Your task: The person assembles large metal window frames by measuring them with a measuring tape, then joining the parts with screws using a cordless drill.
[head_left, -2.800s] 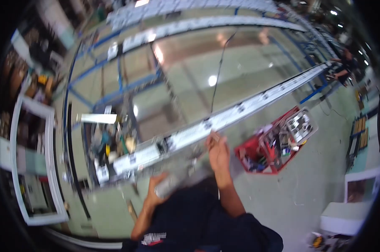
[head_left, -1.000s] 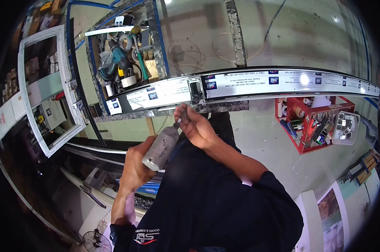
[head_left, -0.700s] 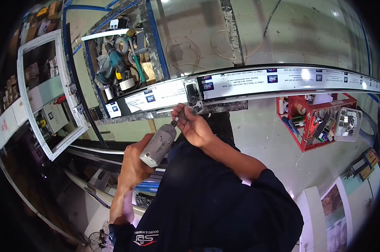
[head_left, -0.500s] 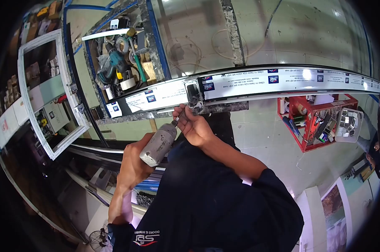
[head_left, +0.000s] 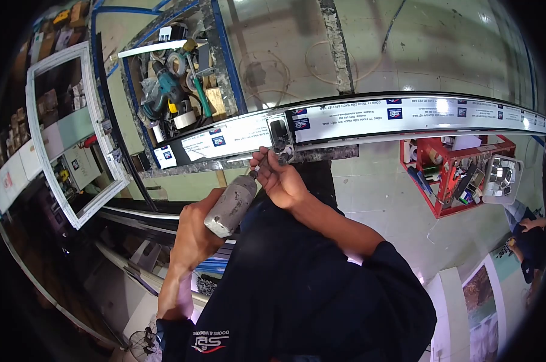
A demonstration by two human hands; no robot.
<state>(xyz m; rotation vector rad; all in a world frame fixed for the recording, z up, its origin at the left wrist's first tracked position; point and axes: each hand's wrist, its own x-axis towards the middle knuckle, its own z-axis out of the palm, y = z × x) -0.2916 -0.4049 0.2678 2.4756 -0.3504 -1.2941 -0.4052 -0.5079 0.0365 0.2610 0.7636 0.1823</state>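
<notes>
My left hand (head_left: 195, 232) is wrapped round a worn grey power driver (head_left: 231, 205), whose narrow nose points up and right. The fingers of my right hand (head_left: 279, 181) are bent together at the driver's tip, beside the near edge of a long profile (head_left: 357, 119) covered in printed white film. Whatever they pinch is too small to make out. Just beyond those fingertips, a dark rectangular piece or opening (head_left: 279, 133) sits across the profile. The profile rests on a scuffed work frame (head_left: 338, 152).
A tool tray with a teal power tool (head_left: 169, 84) lies beyond the profile. White window frame (head_left: 37, 120) stands at left. On the right are a red tool rack (head_left: 437, 208), a clear bin (head_left: 501, 181) of metal pieces and another person (head_left: 531, 238).
The driver and my left hand have shifted slightly right and up. My right hand stays at almost the same spot. At the far right, the other person has come further into view.
</notes>
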